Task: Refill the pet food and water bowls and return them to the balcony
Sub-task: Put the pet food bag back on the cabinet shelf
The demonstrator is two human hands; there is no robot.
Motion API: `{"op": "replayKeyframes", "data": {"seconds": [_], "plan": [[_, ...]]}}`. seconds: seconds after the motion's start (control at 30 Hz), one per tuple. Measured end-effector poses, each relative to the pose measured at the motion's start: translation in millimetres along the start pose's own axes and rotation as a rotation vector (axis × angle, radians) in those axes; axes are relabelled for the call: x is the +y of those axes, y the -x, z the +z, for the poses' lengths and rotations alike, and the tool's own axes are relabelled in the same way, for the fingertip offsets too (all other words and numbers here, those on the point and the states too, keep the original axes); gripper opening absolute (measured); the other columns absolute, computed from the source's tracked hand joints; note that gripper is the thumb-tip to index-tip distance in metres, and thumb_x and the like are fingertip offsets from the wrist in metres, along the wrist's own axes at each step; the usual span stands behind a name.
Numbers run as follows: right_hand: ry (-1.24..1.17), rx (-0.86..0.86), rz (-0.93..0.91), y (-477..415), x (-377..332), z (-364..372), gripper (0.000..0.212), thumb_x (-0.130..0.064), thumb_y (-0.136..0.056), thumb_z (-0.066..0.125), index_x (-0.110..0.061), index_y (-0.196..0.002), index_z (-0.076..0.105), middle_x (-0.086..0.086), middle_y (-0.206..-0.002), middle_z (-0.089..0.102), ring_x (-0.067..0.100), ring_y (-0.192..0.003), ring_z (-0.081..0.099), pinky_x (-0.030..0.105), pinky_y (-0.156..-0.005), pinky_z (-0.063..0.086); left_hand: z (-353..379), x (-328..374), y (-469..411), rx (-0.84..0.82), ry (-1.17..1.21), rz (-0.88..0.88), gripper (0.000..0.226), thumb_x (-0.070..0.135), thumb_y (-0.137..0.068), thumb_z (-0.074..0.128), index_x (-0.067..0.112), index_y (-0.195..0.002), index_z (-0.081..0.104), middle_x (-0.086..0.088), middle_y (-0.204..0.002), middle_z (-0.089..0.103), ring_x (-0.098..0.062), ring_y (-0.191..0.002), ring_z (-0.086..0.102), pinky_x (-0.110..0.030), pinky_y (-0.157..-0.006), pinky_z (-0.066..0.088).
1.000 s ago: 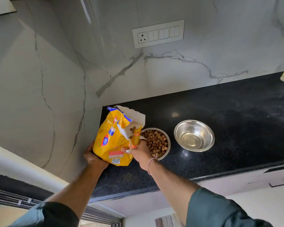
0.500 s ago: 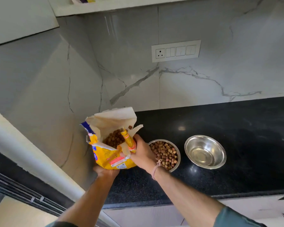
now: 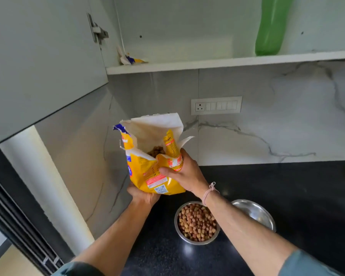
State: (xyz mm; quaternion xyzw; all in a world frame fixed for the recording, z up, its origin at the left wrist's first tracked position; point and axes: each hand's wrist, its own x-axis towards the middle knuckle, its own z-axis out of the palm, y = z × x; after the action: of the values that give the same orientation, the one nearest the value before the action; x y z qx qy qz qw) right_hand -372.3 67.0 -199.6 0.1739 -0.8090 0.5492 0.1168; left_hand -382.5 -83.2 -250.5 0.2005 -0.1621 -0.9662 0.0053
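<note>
One yellow food bag (image 3: 147,176) is hanging upright above the worktop (image 3: 287,186). We are cupping its base with our left grip (image 3: 142,196), fingers curled under, and our right grip (image 3: 184,174) is pinching the torn open top. Below, the kibble-filled food bowl (image 3: 184,238) and the water bowl (image 3: 255,214) are sitting side by side.

Black countertop (image 3: 287,186): kibble-filled steel bowl (image 3: 195,241) beside second steel bowl (image 3: 255,214).
</note>
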Motion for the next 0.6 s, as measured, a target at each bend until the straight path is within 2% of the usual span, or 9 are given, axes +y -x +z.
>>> {"op": "replayKeyframes", "data": {"seconds": [0.13,0.27,0.37,0.43,0.53,0.6], "plan": [[-0.021,0.119,-0.079,-6.8,-25.2,-25.1,0.054,-0.042,-0.077,0.087,-0.022,-0.120,0.062,-0.008,-0.106,0.074,0.008,-0.096,0.071,0.021,-0.082,0.056,49.1,-6.2,30.7,-0.128,0.033,0.017,0.068,0.055,-0.101,0.023,0.016,-0.140,0.061,-0.026,-0.134,0.065,-0.050,-0.127,0.057,-0.069,-0.113,0.036],[-0.107,0.239,-0.115,-12.6,-54.0,-49.0,0.039,-0.032,-0.081,0.085,-0.026,-0.113,0.064,-0.009,-0.102,0.072,0.007,-0.093,0.071,0.023,-0.081,0.057,89.0,-16.1,56.6,-0.215,0.003,0.109,0.063,0.060,-0.101,0.031,0.017,-0.130,0.068,-0.021,-0.121,0.073,-0.045,-0.115,0.066,-0.063,-0.104,0.047],[-0.173,0.316,-0.163,-19.1,-77.8,-71.3,0.031,-0.025,-0.083,0.083,-0.027,-0.110,0.067,-0.015,-0.096,0.072,-0.005,-0.087,0.068,0.014,-0.076,0.054,122.6,-25.6,79.7,-0.254,-0.020,0.188,0.063,0.065,-0.100,0.035,0.016,-0.120,0.071,-0.019,-0.111,0.077,-0.040,-0.098,0.074,-0.060,-0.101,0.050],[-0.204,0.361,-0.188,-23.6,-94.5,-86.6,0.028,-0.020,-0.084,0.083,-0.032,-0.103,0.068,-0.022,-0.090,0.070,-0.010,-0.081,0.068,0.010,-0.072,0.052,141.0,-28.3,89.5,-0.271,-0.058,0.205,0.066,0.068,-0.099,0.035,0.018,-0.122,0.071,-0.018,-0.113,0.077,-0.040,-0.102,0.073,-0.060,-0.104,0.048],[-0.244,0.430,-0.215,-30.7,-118.8,-111.3,0.029,-0.017,-0.081,0.085,-0.038,-0.090,0.067,-0.020,-0.085,0.072,-0.004,-0.079,0.070,0.021,-0.073,0.057,165.2,-33.1,102.0,-0.276,-0.195,0.232,0.067,0.071,-0.098,0.033,0.022,-0.123,0.071,-0.016,-0.115,0.076,-0.039,-0.109,0.070,-0.061,-0.102,0.050],[-0.284,0.484,-0.216,-38.5,-133.7,-127.4,0.027,-0.016,-0.079,0.086,-0.035,-0.087,0.069,-0.016,-0.084,0.073,0.003,-0.079,0.072,0.028,-0.075,0.059,181.7,-36.2,109.6,-0.226,-0.297,0.270,0.063,0.070,-0.098,0.039,0.022,-0.127,0.068,-0.014,-0.119,0.074,-0.037,-0.111,0.069,-0.057,-0.100,0.053]]}}
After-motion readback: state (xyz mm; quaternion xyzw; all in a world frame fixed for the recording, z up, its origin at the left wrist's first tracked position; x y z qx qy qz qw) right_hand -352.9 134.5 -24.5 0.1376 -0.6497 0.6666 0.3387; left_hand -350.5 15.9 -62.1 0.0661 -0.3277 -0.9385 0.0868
